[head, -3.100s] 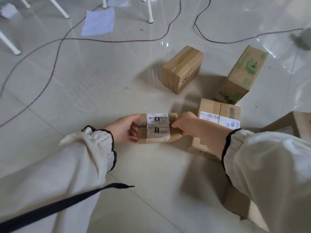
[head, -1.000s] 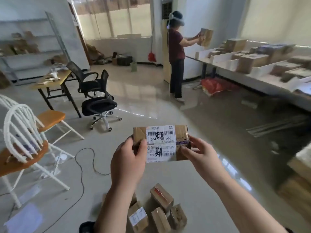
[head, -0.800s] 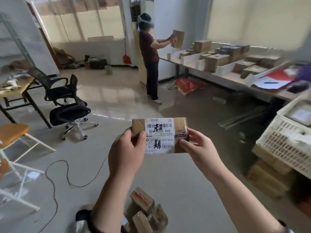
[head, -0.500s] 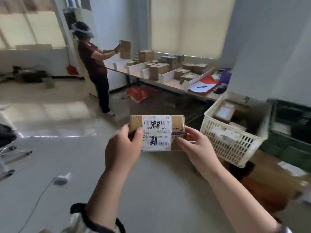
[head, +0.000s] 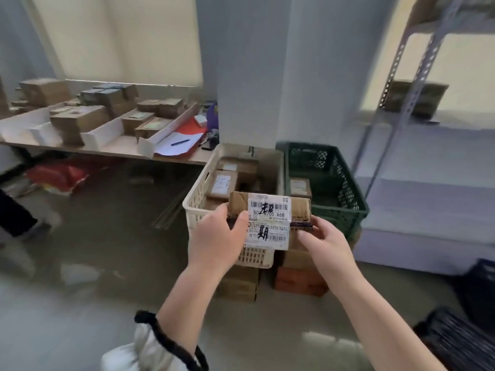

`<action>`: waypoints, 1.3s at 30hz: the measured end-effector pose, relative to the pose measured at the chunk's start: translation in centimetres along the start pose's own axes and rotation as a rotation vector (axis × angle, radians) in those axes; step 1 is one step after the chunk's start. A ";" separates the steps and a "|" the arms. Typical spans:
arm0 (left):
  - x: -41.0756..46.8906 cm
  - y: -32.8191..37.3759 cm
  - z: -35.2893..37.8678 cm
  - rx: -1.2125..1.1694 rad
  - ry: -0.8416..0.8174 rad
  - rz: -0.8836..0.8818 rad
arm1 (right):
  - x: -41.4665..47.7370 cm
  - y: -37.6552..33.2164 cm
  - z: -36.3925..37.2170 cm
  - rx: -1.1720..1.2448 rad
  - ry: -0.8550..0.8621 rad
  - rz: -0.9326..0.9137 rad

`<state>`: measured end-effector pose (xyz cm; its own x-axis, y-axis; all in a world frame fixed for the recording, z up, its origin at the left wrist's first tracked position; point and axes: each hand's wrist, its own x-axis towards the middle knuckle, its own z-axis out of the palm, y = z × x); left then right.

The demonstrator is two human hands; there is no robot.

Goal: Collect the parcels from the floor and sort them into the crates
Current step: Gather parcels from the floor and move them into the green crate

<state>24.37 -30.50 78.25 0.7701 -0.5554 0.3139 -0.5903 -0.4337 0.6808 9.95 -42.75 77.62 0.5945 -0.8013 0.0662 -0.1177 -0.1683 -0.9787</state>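
I hold a small brown cardboard parcel [head: 269, 220] with a white barcode label up in front of me. My left hand [head: 218, 236] grips its left end, thumb across the front. My right hand [head: 325, 243] holds its right end with fingers curled round the edge. Behind the parcel stands a cream plastic crate [head: 198, 199] with several parcels inside. To its right is a dark green crate [head: 334, 183] holding one parcel. Both crates rest on stacked cardboard boxes [head: 238, 283].
A long table [head: 120, 151] at the left carries white dividers and several boxes. A grey metal shelf rack [head: 417, 84] stands at the right, above a pale platform [head: 428, 210]. Dark baskets [head: 466, 336] sit at the lower right. A person's leg [head: 13, 215] shows at the left edge.
I lifted the parcel off the floor and turned right. The view swung from the room and the other person to the two crates, which are now directly behind the parcel.
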 end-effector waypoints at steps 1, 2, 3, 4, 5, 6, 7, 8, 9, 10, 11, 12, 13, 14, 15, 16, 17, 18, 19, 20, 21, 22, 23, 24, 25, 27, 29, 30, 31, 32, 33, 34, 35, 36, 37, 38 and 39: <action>1.7 0.2 1.7 0.001 -0.029 0.016 | 1.6 0.7 -0.5 -0.023 0.040 0.027; 3.6 0.4 3.2 0.001 -0.048 0.032 | 3.2 1.4 -0.9 -0.047 0.081 0.048; 5.6 0.6 4.8 0.003 -0.066 0.053 | 5.1 1.9 -1.3 -0.067 0.124 0.064; 7.6 0.8 6.4 0.004 -0.095 0.075 | 7.1 2.4 -1.7 -0.078 0.170 0.078; 9.6 1.0 8.0 -0.007 -0.135 0.095 | 9.0 2.9 -2.0 -0.080 0.216 0.093; 11.6 1.2 9.4 -0.018 -0.186 0.107 | 10.8 3.4 -2.3 -0.079 0.254 0.110; 13.4 1.3 10.7 -0.024 -0.228 0.118 | 12.4 3.8 -2.4 -0.079 0.284 0.127; 15.2 1.4 11.9 -0.015 -0.264 0.130 | 13.9 4.3 -2.5 -0.077 0.310 0.141; 17.0 1.4 13.3 -0.001 -0.293 0.149 | 15.3 4.8 -2.7 -0.068 0.335 0.155; 18.5 1.5 14.8 0.014 -0.327 0.163 | 16.6 5.4 -3.0 -0.046 0.359 0.170; 19.9 1.6 16.5 0.023 -0.367 0.169 | 17.8 6.0 -3.5 -0.013 0.380 0.192; 21.1 1.8 18.1 0.027 -0.418 0.163 | 18.9 6.7 -4.1 0.021 0.407 0.220; 22.1 2.0 19.9 0.023 -0.468 0.154 | 20.1 7.5 -4.7 0.045 0.441 0.250; 22.8 2.1 21.7 0.021 -0.511 0.142 | 21.2 8.5 -5.5 0.055 0.476 0.275; 23.5 2.2 23.5 0.020 -0.542 0.128 | 22.4 9.4 -6.1 0.054 0.501 0.292; 24.1 2.2 25.2 0.022 -0.566 0.109 | 23.8 10.3 -6.8 0.046 0.513 0.302; 24.8 2.1 27.1 0.020 -0.581 0.088 | 25.3 11.1 -7.5 0.033 0.515 0.313; 25.5 2.0 28.9 0.015 -0.598 0.064 | 26.9 12.0 -8.2 0.015 0.512 0.327; 26.4 1.8 30.8 0.004 -0.615 0.041 | 28.8 13.1 -9.0 -0.012 0.508 0.342; 27.4 1.7 32.7 -0.011 -0.636 0.011 | 30.8 14.4 -9.7 -0.047 0.501 0.357; 28.5 1.5 34.7 -0.024 -0.656 -0.026 | 33.0 15.7 -10.4 -0.090 0.487 0.377; 29.5 1.3 36.6 -0.033 -0.676 -0.072 | 35.2 16.9 -11.0 -0.138 0.459 0.404; 30.6 1.2 38.5 -0.033 -0.694 -0.125 | 37.5 18.2 -11.5 -0.189 0.417 0.442; 31.6 1.1 40.4 -0.018 -0.711 -0.180 | 39.8 19.4 -12.0 -0.235 0.369 0.489; 32.5 1.0 42.1 0.006 -0.728 -0.229 | 41.9 20.7 -12.4 -0.277 0.317 0.541; 33.7 0.8 45.2 0.029 -0.768 -0.335 | 45.4 23.1 -13.4 -0.374 0.178 0.649; 34.3 0.3 47.7 0.048 -0.809 -0.414 | 48.5 25.5 -14.4 -0.396 0.029 0.791; 34.4 -0.2 48.6 0.074 -0.822 -0.444 | 49.5 26.6 -14.8 -0.346 -0.033 0.877; 34.3 -0.8 49.3 0.090 -0.831 -0.485 | 50.3 27.6 -15.1 -0.265 -0.077 0.956; 34.2 -1.5 49.9 0.094 -0.844 -0.537 | 50.9 28.6 -15.3 -0.183 -0.107 1.025; 33.9 -2.0 50.5 0.100 -0.857 -0.583 | 51.2 29.5 -15.4 -0.130 -0.137 1.078; 33.7 -2.5 50.9 0.110 -0.866 -0.622 | 51.4 30.3 -15.4 -0.113 -0.172 1.114; 33.4 -2.8 51.4 0.117 -0.878 -0.658 | 51.4 31.1 -15.2 -0.117 -0.207 1.137; 33.2 -3.0 51.9 0.119 -0.888 -0.694 | 51.4 31.8 -15.0 -0.124 -0.232 1.151; 33.1 -3.1 52.5 0.123 -0.893 -0.728 | 51.4 32.5 -14.7 -0.125 -0.247 1.161; 32.9 -3.2 53.1 0.134 -0.899 -0.764 | 51.5 33.2 -14.5 -0.115 -0.255 1.172; 32.9 -3.4 53.7 0.146 -0.904 -0.798 | 51.5 33.8 -14.2 -0.105 -0.262 1.181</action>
<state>38.75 -85.42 50.77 0.5170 -0.3651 -0.7742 -0.0942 -0.9232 0.3725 25.34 -97.88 50.73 0.2195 -0.3543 -0.9090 -0.7523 0.5318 -0.3889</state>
